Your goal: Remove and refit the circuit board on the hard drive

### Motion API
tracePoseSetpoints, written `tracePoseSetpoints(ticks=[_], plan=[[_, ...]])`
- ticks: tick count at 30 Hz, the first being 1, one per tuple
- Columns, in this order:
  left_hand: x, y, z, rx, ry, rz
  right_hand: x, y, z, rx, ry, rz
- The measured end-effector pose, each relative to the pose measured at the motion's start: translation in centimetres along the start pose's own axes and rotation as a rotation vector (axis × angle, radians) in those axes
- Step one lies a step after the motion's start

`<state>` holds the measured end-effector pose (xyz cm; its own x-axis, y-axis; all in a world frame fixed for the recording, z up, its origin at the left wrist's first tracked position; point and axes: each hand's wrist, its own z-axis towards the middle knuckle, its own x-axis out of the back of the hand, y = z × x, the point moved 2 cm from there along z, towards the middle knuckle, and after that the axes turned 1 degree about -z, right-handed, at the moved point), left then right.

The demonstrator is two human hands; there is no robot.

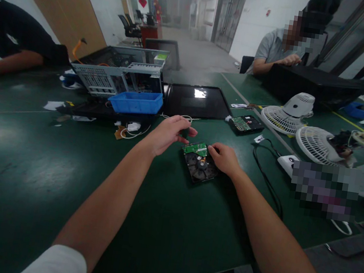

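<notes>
A hard drive (200, 166) lies on the green table with its circuit board facing up, a green strip along its far side. My right hand (225, 158) has its fingers curled on the drive's right edge, thumb and index finger by the board's corner. Just beyond the drive's far left corner, my left hand (172, 134) hovers with fingers apart, and I see nothing held in it. A second hard drive (246, 124) rests farther back on the right.
An opened computer case (119, 77) stands at the back left, a blue tray (136, 102) before it. Behind my hands lies a black panel (197, 101). White fan parts (286, 113) and a black cable (266, 181) are on the right. Two people sit across the table.
</notes>
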<state>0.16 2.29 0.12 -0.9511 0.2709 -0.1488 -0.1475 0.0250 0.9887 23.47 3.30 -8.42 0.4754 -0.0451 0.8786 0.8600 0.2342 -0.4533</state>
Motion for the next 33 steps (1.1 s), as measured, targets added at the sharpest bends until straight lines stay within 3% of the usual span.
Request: tracePoseSetpoints(ticks=[9,20,33], plan=[[0.34,0.31,-0.06,-0.034,-0.007,0.062,-0.18,0.21,0.05,-0.006,0.002,0.004],[0.16,-0.02,0.06,0.0,0.0,-0.026,-0.04,0.05,-0.03,-0.006,0.007,-0.006],[0.51,0.35,0.3,-0.107,0.071,0.217,-0.05,0.08,-0.03,-0.001,0.01,-0.011]])
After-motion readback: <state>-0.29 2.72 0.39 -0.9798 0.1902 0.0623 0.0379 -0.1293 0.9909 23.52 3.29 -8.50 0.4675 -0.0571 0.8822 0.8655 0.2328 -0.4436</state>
